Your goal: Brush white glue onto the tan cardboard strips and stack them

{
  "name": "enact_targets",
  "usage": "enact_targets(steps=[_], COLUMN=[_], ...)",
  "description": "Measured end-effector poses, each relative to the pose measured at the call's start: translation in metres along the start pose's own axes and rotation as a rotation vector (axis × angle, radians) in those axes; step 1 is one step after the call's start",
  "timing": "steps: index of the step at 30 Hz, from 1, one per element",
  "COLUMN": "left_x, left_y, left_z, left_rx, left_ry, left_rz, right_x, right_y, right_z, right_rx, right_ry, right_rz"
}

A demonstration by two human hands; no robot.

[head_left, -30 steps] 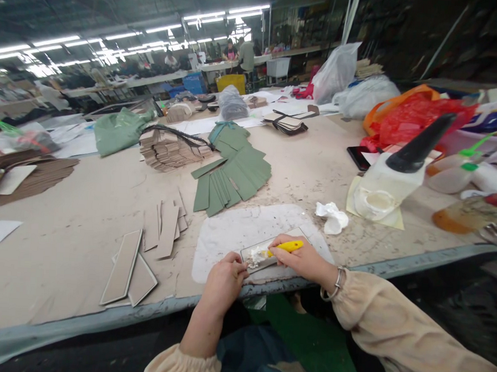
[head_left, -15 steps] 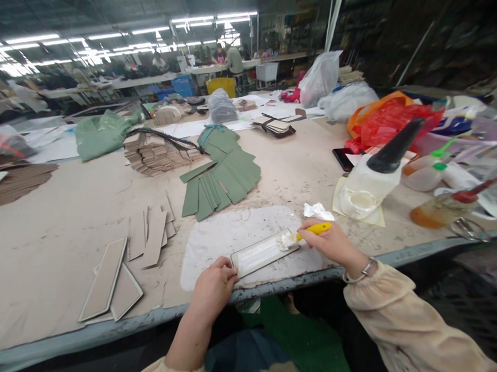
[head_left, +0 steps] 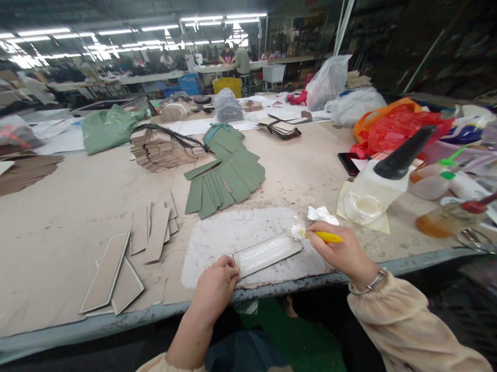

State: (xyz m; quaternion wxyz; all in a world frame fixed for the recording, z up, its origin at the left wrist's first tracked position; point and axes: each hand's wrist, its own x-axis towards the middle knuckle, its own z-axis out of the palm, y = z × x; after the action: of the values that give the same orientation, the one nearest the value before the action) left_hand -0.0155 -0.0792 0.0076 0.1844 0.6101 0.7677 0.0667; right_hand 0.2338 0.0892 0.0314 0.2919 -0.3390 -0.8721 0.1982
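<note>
My right hand (head_left: 345, 253) is closed round the yellow handle of a brush (head_left: 329, 237). The brush's white-coated bristles are at the far right end of a narrow rectangular panel (head_left: 267, 255); whether they touch it I cannot tell. A streaky white coating covers the panel's face, and a dark edge frames it. At the near left end, my left hand (head_left: 217, 284) pinches the panel's corner between thumb and fingers. Under the panel lies a white sheet (head_left: 204, 236), by the table's front edge. Just beyond the brush sits a crumpled white wad (head_left: 322, 214).
Framed beige panels (head_left: 106, 273) and loose strips (head_left: 157, 234) lie on the left. Fanned green pieces (head_left: 228, 176) and a tied beige stack (head_left: 161, 151) are farther back. A white container with a black spout (head_left: 375, 187), an amber bottle (head_left: 442, 218) and a phone (head_left: 348, 164) stand right.
The brush has moved off the panel's coated face, right and away to its far end, and its handle lies flatter. My left hand keeps its hold on the panel. The camera view has shifted slightly.
</note>
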Motion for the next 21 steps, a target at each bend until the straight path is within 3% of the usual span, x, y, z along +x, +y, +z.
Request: enact_targets(steps=[5,8,10,15,18,21], left_x=[-0.001,-0.001,-0.002,-0.001,-0.001,-0.001], left_y=[-0.001,-0.001,0.0,0.001,0.001,0.001], left_z=[0.001,0.0,-0.001,-0.002,-0.001,-0.001], left_rx=[0.004,0.003,0.004,0.017,0.014,0.012], left_ry=[-0.001,-0.004,-0.001,0.002,-0.005,-0.005], left_rz=[0.01,0.008,0.005,0.002,-0.003,-0.001], right_x=[-0.005,-0.008,-0.009,-0.006,-0.006,-0.008], right_y=[-0.022,-0.035,-0.036,-0.017,-0.01,-0.02], right_z=[0.022,0.028,0.024,0.001,-0.002,0.01], right_rx=[-0.178,-0.159,-0.063,0.022,-0.054,-0.165], right_ry=[-0.144,-0.204,-0.179,0.052,0.009,-0.11], right_rz=[-0.16,-0.209,-0.207,-0.117,-0.126,-0.169])
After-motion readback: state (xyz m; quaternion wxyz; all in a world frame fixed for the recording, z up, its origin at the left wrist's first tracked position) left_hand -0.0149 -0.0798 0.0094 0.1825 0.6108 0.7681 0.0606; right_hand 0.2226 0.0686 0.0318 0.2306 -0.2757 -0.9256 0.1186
